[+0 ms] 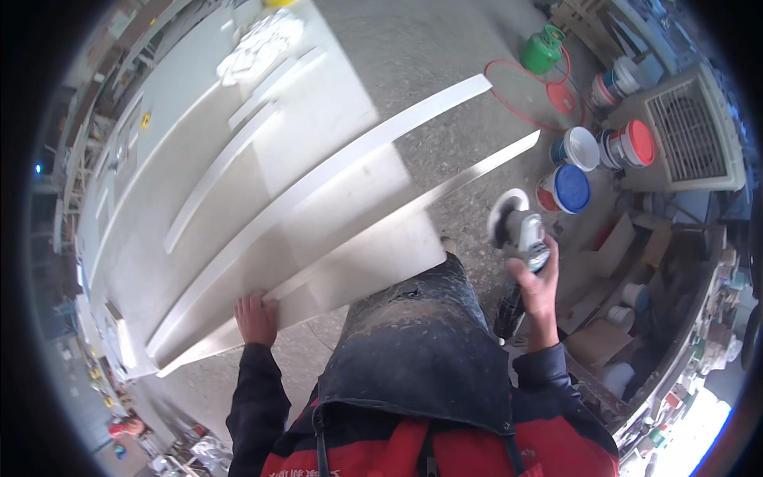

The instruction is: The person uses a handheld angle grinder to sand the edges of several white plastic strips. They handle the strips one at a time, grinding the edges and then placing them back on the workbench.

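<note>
My right hand (539, 288) is wrapped round the body of an angle grinder (528, 230), whose pale round disc (509, 215) points up and away from me. The grinder is held off to the right, apart from the table. At the near edge of the table my left hand (256, 319) has its fingers bent over a long, narrow white strip (413, 201). That strip's far right end sticks out past the table edge. Just beyond it lies a second, wider curved white strip (358, 149), also overhanging on the right.
Shorter curved strips (218, 171) and a crumpled white cloth (266, 40) lie farther back on the white table (350, 75). On the floor to the right stand several paint buckets (574, 189), a green gas cylinder (544, 49) with a red hose, and a fan unit (691, 131).
</note>
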Tool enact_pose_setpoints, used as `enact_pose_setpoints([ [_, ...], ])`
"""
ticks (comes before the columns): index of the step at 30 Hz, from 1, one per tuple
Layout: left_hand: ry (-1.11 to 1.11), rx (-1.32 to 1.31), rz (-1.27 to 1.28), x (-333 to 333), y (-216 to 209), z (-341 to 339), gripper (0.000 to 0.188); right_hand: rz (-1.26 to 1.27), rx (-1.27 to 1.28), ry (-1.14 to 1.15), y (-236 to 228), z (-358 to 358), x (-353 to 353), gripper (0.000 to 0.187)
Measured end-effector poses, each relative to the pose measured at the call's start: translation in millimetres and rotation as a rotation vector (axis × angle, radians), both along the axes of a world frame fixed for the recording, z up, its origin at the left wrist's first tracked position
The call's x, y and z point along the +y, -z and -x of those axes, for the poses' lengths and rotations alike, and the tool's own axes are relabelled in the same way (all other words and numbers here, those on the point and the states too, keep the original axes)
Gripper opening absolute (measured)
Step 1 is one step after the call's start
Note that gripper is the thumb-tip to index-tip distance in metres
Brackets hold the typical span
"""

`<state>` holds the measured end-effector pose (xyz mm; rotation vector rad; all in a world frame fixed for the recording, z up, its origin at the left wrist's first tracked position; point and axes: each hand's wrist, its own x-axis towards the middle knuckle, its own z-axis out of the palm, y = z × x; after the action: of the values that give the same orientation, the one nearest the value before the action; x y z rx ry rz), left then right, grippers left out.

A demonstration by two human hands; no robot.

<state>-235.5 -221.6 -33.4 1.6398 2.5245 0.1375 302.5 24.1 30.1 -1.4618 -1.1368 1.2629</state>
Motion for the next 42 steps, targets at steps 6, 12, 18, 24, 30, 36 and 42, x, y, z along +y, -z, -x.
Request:
enact_pose_setpoints([
  [6, 0.148, -0.114, -0.189, 25, -3, 7, 0.043, -0.023, -0.655, -0.484, -42, 134, -46, 0.09],
  [12, 0.156, -0.2, -0.196, 25, -10, 13, 0.05, -0.068, -0.803, -0.838, -56, 237, -71, 0.086],
  [18, 0.182, -0.184, -0.179, 33, -18, 13, 0.048, -0.044, -0.815, -1.075, -57, 283, -79, 0.084],
  [24, 0.144, -0.196, -0.197, 29, -19, 10, 0.046, -0.031, -0.837, -0.96, -52, 261, -64, 0.087],
  [30, 0.114, -0.262, -0.156, 31, -17, 12, 0.044, 0.055, -0.902, -0.711, -64, 201, -16, 0.082],
  [36, 0.115, -0.239, -0.154, 32, -14, 13, 0.047, 0.025, -0.967, -0.503, -51, 139, 36, 0.085],
  [42, 0.195, -0.079, -0.252, 23, 16, 24, 0.051, -0.014, -0.971, -0.366, -49, 89, 83, 0.087],
])
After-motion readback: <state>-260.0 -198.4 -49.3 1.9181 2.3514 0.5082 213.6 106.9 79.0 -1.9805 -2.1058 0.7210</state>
